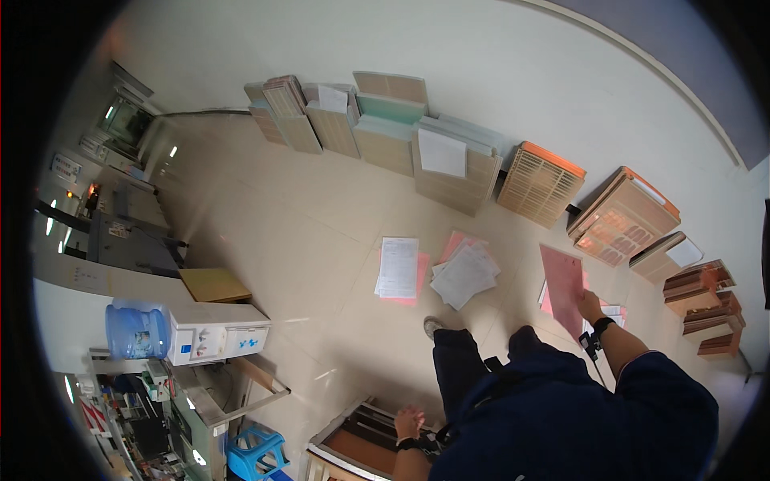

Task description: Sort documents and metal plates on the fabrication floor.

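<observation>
My right hand (590,308) is closed on the edge of a pink sheet (563,290), which hangs tilted above other papers (615,314) on the floor. My left hand (409,422) is low, by a frame-like box (350,433) with dark and brown panels. Its fingers are loosely bent and apart, and I see nothing in them. On the floor ahead of my feet lies a white printed sheet (399,268) over pink paper. Right of it, a fanned pile of white and pink papers (465,275) is spread out.
Stacked flat panels (457,180) lean along the wall, with orange-edged stacks (542,184) and smaller brown bundles (706,309) farther right. On the left stand a water dispenser (220,333) with a blue bottle (138,332), a blue stool (258,453) and a cluttered bench (188,425).
</observation>
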{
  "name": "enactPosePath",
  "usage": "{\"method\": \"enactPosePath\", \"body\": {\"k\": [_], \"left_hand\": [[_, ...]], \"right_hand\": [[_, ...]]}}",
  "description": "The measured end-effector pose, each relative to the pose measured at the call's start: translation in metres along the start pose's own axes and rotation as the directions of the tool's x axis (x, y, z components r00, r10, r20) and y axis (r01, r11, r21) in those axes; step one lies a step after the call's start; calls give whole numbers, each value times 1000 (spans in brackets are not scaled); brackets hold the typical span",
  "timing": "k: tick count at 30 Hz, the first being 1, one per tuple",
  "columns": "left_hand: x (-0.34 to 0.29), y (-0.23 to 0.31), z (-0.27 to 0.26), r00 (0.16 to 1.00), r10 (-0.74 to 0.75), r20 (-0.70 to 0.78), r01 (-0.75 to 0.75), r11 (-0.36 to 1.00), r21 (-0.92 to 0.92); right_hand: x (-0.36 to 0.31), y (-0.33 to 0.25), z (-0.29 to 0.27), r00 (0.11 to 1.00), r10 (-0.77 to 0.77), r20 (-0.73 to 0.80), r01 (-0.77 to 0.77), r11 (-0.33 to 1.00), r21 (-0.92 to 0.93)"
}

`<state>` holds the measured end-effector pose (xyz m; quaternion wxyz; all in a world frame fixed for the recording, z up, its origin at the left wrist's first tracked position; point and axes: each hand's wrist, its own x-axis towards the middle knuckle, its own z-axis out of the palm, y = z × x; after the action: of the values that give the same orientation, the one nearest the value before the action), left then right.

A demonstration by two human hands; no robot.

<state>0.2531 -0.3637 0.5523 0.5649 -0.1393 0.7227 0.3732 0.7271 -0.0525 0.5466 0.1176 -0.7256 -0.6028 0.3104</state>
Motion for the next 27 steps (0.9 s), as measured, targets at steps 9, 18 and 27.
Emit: {"method": "enactPosePath", "body": {"k": [9, 18, 27], "left_hand": [[86, 181, -49, 969, 247, -23, -246, 968, 43], [91, 258, 31, 907, 332, 261, -371, 921, 120], [123, 246, -17, 989, 132, 63, -144, 955, 258]], "right_hand": [[-20, -151, 33, 990, -89, 109, 91, 996, -11], [-29, -141, 41, 992, -123, 35, 126, 984, -123], [-56, -109, 45, 982, 173, -76, -179, 981, -80]]}}
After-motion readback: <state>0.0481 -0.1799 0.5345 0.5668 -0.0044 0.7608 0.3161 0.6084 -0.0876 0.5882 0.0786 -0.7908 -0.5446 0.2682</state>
